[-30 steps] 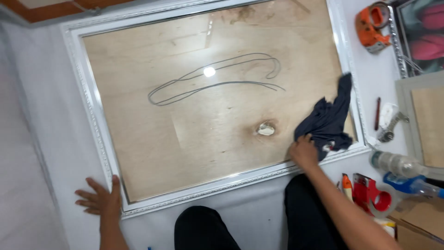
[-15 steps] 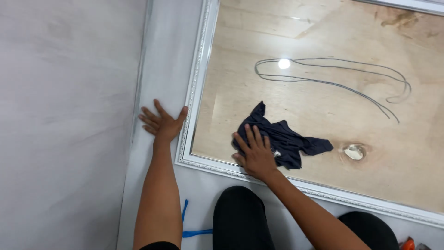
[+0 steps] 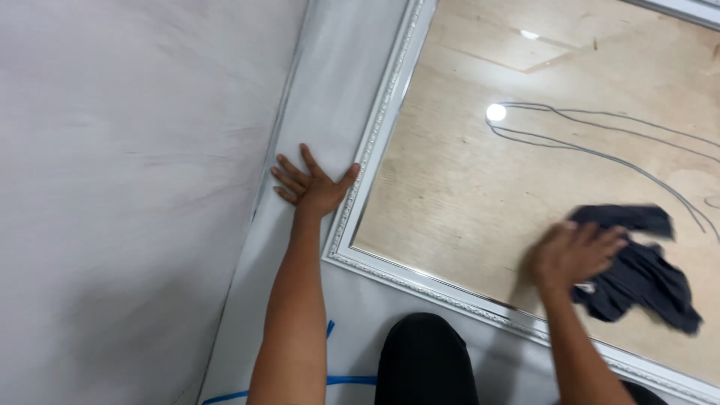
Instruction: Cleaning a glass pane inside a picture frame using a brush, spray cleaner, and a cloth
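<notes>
left hand [image 3: 313, 187] flat on the white sheet [image 3: 330, 90], fingers spread wide, holding nothing; right hand [image 3: 574, 255] pressing the dark cloth [image 3: 637, 274] onto the framed glass [image 3: 465, 187]

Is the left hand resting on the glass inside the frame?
No, the left hand lies flat on the white sheet outside the frame.

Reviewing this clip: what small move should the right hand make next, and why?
Probably sweep the dark cloth leftward toward the frame's near corner: the right hand presses it on the glass, while the left hand braces beside that side.
</notes>
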